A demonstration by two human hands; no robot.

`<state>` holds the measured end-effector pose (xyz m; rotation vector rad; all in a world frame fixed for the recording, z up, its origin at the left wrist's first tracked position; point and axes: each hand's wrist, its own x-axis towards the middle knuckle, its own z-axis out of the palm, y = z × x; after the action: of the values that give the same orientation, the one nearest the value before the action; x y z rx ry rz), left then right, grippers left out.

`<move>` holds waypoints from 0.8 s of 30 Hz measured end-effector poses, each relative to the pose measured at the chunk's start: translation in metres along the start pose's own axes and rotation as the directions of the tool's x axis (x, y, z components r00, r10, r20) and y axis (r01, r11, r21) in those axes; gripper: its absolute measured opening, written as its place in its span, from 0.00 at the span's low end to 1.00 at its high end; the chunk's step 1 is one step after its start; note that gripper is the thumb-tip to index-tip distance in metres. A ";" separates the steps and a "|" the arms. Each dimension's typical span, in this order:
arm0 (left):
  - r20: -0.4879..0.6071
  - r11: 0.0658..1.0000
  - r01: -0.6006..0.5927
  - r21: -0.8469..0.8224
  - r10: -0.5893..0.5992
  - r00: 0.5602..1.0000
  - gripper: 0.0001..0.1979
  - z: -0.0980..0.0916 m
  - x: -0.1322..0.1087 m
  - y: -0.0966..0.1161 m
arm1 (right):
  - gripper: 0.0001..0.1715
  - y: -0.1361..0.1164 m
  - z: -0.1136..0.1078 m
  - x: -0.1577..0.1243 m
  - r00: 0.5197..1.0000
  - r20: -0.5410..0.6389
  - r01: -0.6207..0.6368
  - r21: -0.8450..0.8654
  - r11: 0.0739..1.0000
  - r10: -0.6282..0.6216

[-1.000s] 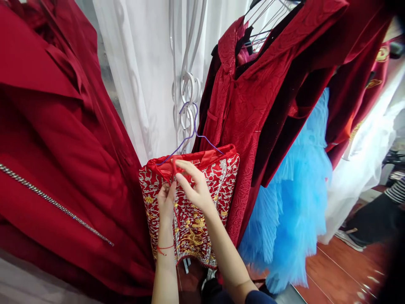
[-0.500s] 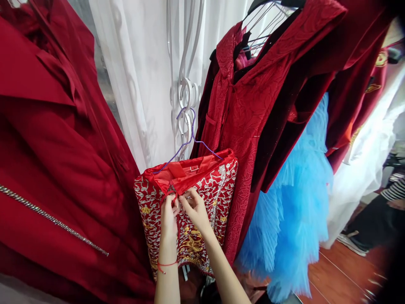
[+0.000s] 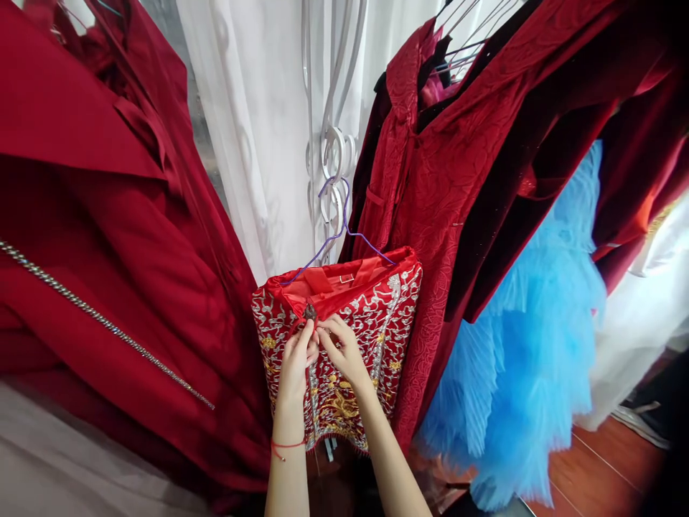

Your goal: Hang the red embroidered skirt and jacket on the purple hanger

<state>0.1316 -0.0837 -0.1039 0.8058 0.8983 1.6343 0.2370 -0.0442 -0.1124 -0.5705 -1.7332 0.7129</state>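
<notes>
Below the purple wire hanger (image 3: 345,215), on the embroidered garment (image 3: 344,406), drew left hand (image 3: 296,361) and right hand (image 3: 343,349) closer than half a second earlier — pinched its upper front narrowly with both, under a dark knob (image 3: 311,312) now exposed; concentrated work there.

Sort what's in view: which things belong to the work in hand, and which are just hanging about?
In use: left hand, right hand, embroidered red garment, purple wire hanger.
Surroundings: red gown with beaded trim, patterned red dress, blue ruffled dress, white curtain.

Red garment (image 3: 329,388), silver-and-gold scrolling embroidery (image 3: 344,403); purple hanger (image 3: 345,228).
</notes>
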 end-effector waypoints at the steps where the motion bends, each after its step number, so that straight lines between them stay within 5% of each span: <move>1: 0.013 1.000 0.007 0.008 -0.008 1.000 0.26 0.000 0.000 0.002 | 0.10 0.000 0.000 -0.002 0.999 -0.029 0.035 -0.033 0.999 -0.036; 8: 0.002 0.997 0.001 0.076 -0.001 1.000 0.26 0.002 0.002 0.009 | 0.05 0.001 0.006 -0.008 0.970 -0.208 0.073 -0.240 0.968 -0.125; 16: 0.062 0.954 -0.193 0.229 0.184 0.981 0.23 -0.002 -0.006 0.016 | 0.08 0.019 -0.009 -0.002 0.959 -0.256 -0.103 -0.714 0.693 -0.121; 20: 0.067 0.920 -0.270 0.284 0.262 0.963 0.23 -0.008 -0.011 0.025 | 0.09 0.038 -0.051 -0.009 0.944 -0.264 -0.329 -0.726 0.604 0.197; 22: 0.052 0.915 -0.273 0.299 0.270 0.962 0.22 -0.012 -0.011 0.024 | 0.09 0.048 -0.081 -0.020 0.851 -0.302 -0.496 -0.734 0.465 0.431; 24: 0.041 0.899 -0.272 0.343 0.275 0.961 0.22 -0.017 -0.008 0.020 | 0.11 0.056 -0.107 -0.034 0.704 -0.320 -0.581 -0.772 0.256 0.633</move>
<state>0.1092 -0.0975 -0.0954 1.2150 1.1387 1.7450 0.3502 -0.0092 -0.1541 -2.0487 -1.8192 0.3124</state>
